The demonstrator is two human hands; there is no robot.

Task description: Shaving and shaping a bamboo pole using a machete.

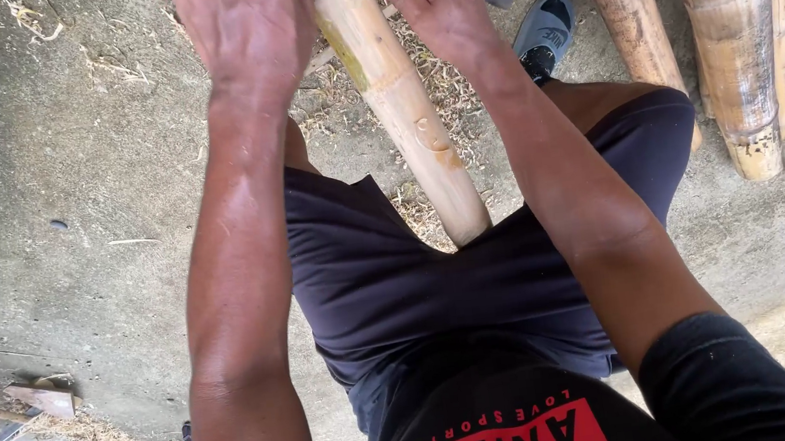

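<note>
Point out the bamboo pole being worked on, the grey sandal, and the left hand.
Pale tan bamboo pole (pixel 405 112), head view: mid-shaft, below both hands.
Grey rubber sandal (pixel 545 29), head view: its upper strap.
Left hand (pixel 248 27), head view: back of the hand.

Bamboo poles (pixel 733 39) lie on concrete floor (pixel 68 186) near wood scraps (pixel 40 396).
</note>
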